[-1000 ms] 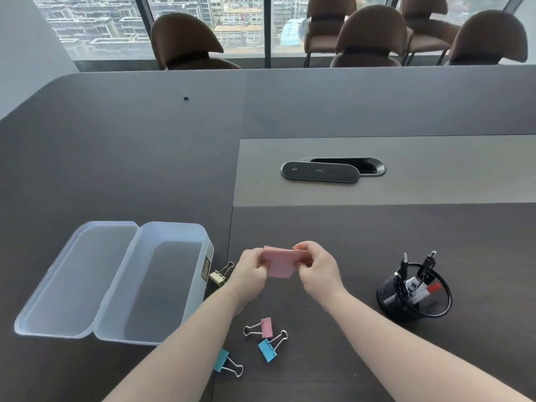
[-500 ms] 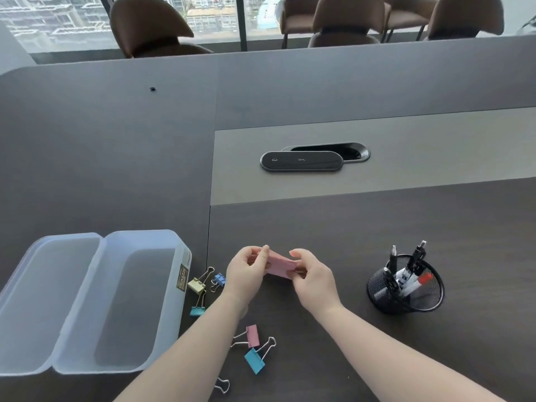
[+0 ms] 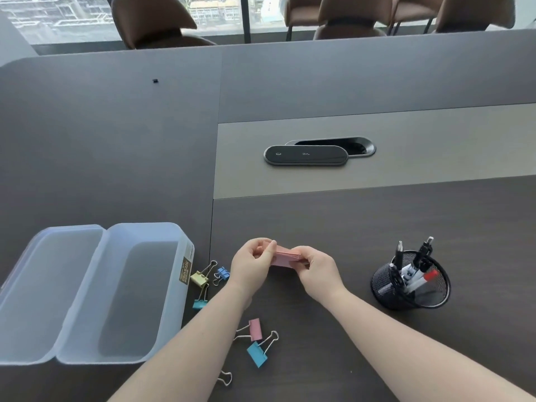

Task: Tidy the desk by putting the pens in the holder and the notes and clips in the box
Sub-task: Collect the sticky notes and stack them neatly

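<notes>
A pink pad of notes [image 3: 285, 258] is held just above the dark desk between my left hand [image 3: 253, 264] and my right hand [image 3: 319, 271], each pinching one end. The translucent plastic box [image 3: 179, 288] stands open at the left, its lid [image 3: 40, 288] folded out flat; nothing lies inside it. Loose binder clips lie around: a yellow clip [image 3: 199, 277], a small blue clip [image 3: 222, 272] and a teal clip [image 3: 199, 303] beside the box, a pink clip [image 3: 255, 329] and a light blue clip [image 3: 257, 353] below my hands. The black mesh holder [image 3: 385, 288] at the right holds several pens.
A black oval device [image 3: 306, 155] lies beside a cable slot [image 3: 359, 146] on the grey centre strip. A grey partition [image 3: 319, 76] rises behind the desk, with brown chairs [image 3: 150, 21] beyond it. One wire clip handle [image 3: 225, 378] shows by my left forearm.
Both hands lowered the pink notes slightly and tilted them flatter, showing the pad's edge. The camera view shifted, so more clips beside the box came into sight.
</notes>
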`<state>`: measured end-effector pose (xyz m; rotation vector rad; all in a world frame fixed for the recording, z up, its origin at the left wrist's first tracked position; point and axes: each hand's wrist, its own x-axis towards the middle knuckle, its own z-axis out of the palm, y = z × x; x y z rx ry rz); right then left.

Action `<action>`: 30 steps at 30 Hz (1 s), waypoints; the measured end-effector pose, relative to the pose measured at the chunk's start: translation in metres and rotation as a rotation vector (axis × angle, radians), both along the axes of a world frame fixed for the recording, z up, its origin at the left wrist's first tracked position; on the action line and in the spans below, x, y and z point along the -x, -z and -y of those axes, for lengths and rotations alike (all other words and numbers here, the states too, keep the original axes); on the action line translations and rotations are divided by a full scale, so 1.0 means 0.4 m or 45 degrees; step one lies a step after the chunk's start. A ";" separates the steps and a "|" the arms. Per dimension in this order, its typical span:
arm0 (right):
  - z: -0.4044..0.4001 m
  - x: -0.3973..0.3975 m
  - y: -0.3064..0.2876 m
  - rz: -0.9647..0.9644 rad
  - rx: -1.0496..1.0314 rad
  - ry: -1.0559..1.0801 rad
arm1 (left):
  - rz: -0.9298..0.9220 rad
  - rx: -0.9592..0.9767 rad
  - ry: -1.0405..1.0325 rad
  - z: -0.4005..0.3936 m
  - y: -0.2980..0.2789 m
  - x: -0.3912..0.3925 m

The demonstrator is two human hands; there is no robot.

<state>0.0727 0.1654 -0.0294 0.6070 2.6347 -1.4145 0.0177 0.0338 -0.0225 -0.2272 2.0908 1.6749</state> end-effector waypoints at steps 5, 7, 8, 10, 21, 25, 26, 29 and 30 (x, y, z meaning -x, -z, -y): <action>-0.004 0.012 -0.015 0.003 0.021 -0.009 | -0.023 -0.022 0.062 0.013 -0.021 -0.010; 0.001 0.020 -0.039 -0.006 0.099 0.015 | -0.035 -0.020 0.090 0.030 -0.044 -0.002; 0.008 0.027 -0.057 -0.017 0.151 0.022 | -0.056 -0.001 0.090 0.042 -0.064 0.008; 0.032 0.048 -0.106 -0.059 0.234 0.026 | -0.110 0.028 0.070 0.074 -0.112 0.037; 0.368 0.223 -0.314 0.095 0.680 -0.086 | -0.389 0.606 -0.163 0.433 -0.326 0.161; 0.498 0.253 -0.272 0.297 0.703 -0.125 | -0.390 0.759 -0.133 0.563 -0.304 0.152; 0.525 0.262 -0.249 0.356 0.681 -0.106 | -0.379 0.774 -0.134 0.591 -0.291 0.149; 0.587 0.293 -0.194 0.533 0.584 -0.001 | -0.362 0.843 -0.131 0.661 -0.255 0.144; 0.599 0.304 -0.177 0.561 0.522 -0.012 | -0.364 0.849 -0.139 0.679 -0.244 0.145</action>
